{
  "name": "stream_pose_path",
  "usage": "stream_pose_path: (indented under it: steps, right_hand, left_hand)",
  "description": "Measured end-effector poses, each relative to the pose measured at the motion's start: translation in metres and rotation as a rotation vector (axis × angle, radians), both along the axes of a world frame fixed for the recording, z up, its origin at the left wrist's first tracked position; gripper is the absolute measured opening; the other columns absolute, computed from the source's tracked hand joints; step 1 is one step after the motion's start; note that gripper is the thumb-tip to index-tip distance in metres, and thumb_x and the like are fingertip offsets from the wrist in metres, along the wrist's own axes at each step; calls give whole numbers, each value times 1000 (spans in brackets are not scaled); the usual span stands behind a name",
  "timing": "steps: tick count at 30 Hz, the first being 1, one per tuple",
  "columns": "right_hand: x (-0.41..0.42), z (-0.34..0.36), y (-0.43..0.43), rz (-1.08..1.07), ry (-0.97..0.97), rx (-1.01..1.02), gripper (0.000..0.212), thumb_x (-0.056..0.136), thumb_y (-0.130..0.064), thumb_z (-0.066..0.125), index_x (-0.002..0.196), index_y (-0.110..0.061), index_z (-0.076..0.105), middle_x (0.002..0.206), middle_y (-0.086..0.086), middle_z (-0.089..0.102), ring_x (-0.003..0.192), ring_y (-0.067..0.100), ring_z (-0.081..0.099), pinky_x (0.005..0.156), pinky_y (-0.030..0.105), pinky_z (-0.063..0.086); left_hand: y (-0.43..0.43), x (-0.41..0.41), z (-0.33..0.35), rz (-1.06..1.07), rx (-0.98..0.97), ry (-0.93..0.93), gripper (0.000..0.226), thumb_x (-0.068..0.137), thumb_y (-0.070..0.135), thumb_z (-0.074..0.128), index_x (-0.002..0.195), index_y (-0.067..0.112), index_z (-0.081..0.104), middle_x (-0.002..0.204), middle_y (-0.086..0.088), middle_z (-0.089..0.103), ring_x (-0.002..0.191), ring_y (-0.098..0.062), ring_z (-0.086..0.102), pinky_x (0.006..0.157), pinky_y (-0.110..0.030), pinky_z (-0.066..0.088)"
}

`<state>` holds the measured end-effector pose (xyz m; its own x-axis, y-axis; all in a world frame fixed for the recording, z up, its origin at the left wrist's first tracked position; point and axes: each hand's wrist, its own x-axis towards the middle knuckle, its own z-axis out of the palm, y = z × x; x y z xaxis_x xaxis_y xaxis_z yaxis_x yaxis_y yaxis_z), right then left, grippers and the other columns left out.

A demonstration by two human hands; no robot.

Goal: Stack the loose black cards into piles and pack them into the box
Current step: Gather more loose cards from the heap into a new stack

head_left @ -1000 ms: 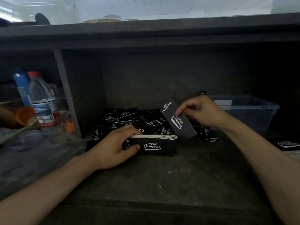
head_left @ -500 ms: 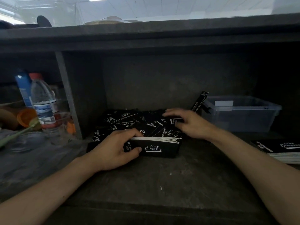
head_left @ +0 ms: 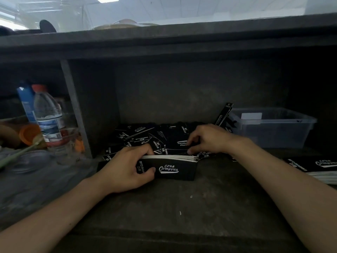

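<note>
My left hand (head_left: 127,168) grips a stack of black "Club Camping" cards (head_left: 175,168) standing on its long edge on the dark shelf, white card edges showing on top. Behind the stack lies a heap of loose black cards (head_left: 144,137), scattered flat. My right hand (head_left: 209,139) reaches into this heap, fingertips pinching a loose card just behind the stack. A clear plastic box (head_left: 271,128) stands at the right, with one black card (head_left: 223,114) leaning against its left end. A finished pile of cards (head_left: 315,168) lies at the far right edge.
A vertical divider (head_left: 76,110) walls off the left compartment, which holds a water bottle (head_left: 48,115), a blue bottle (head_left: 26,103), an orange cap (head_left: 29,134) and clear plastic wrap. The shelf top (head_left: 164,42) hangs low overhead. Bare shelf floor (head_left: 182,207) lies in front of the stack.
My right hand laid its raised card down by the stack, then reached into the loose heap and now pinches another card. My left hand stayed on the stack.
</note>
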<state>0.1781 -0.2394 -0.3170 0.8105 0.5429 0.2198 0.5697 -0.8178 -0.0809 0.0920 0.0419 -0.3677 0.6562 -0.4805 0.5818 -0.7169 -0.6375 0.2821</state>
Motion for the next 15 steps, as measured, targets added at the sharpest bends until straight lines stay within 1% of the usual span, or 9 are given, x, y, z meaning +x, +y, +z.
stream_pose_path:
  steps: [1,3,5,6,8,11,12,13,15]
  right_hand:
    - [-1,2,-3,-6,9,53,32,74,-55,75,99,-34,74,93,-13,61,94,10,61,80,27,48]
    - [-1,0,-4,1,-38,167,31,71,-52,79,94,-31,75,98,-10,61,93,9,60,83,30,50]
    - [1,-4,-1,8,6,236,37,70,-46,82,101,-27,73,107,-8,61,100,10,60,87,29,50]
    - [2,-6,1,-2,50,232,42,69,-43,84,105,-25,71,107,-8,61,101,11,61,87,27,50]
    - [3,-7,4,-27,110,235,53,63,-38,89,110,-25,67,105,-9,64,98,9,61,84,23,49]
    - [1,-6,2,-83,181,359,69,52,-33,95,114,-29,63,97,-10,62,86,7,60,76,21,49]
    - [0,-4,1,-85,183,406,67,53,-31,95,112,-29,64,94,-9,62,82,6,59,74,22,48]
    - [0,-2,-1,-73,172,484,57,57,-28,93,108,-26,68,90,-6,63,77,7,58,72,22,47]
    - [-3,3,-3,-31,125,735,28,70,-19,86,94,-17,74,81,2,68,69,6,57,68,21,46]
  left_hand:
    - [0,1,0,2,3,-5,18,80,41,67,84,33,52,74,13,63,65,-6,62,57,-19,44]
    - [0,1,0,-7,3,6,17,80,40,68,84,34,52,75,14,63,67,-5,63,58,-15,43]
    - [0,1,0,-19,1,12,17,81,39,68,84,37,52,77,15,64,68,-5,64,59,-13,43]
    - [0,0,1,-22,2,12,17,81,39,68,84,38,52,78,16,64,69,-5,64,59,-14,44]
    - [1,0,1,-19,3,11,17,81,39,68,85,36,52,78,14,64,69,-7,64,59,-17,46]
    - [1,0,1,8,2,-10,15,80,40,67,85,35,54,77,14,63,70,-8,64,60,-26,50]
    - [1,0,1,15,5,-15,15,80,40,67,85,34,54,77,14,63,70,-8,63,60,-30,51]
    - [1,-1,1,16,7,-14,14,80,40,67,86,35,55,78,14,63,70,-8,64,60,-32,52]
    - [2,-2,2,5,11,1,15,81,39,66,92,36,58,82,16,66,73,-8,65,63,-34,54]
